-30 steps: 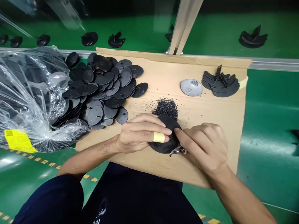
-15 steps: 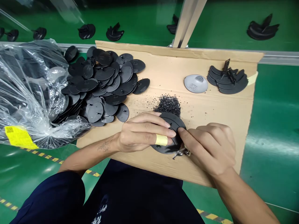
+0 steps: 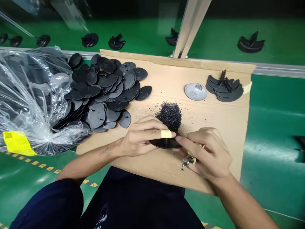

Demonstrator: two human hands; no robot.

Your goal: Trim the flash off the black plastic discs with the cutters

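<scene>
My left hand (image 3: 145, 135) is closed on a black oval plastic cover (image 3: 164, 144), fingers over its far side and a strip of yellow tape round one finger. The cover is tipped so that it shows nearly edge-on. At its right edge, my right hand (image 3: 208, 152) presses close with a fingertip. That hand is closed round a small metal tool (image 3: 187, 161) with a pale part; its tip sticks out below the fingers, and its exact kind I cannot make out. Just beyond the cover lies a heap of small black plastic bits (image 3: 169, 115).
Many black oval covers (image 3: 114, 92) are piled at the left, beside a clear plastic bag (image 3: 35, 95) with a yellow label. A grey oval cover (image 3: 195, 91) and several stacked black parts (image 3: 225, 89) lie at the right on the cardboard (image 3: 214, 117). A metal post (image 3: 190, 28) stands behind.
The black cover has tilted from showing its broad face to nearly edge-on. My left fingers have shifted, and the metal tool has turned in my right hand. The view has moved slightly.
</scene>
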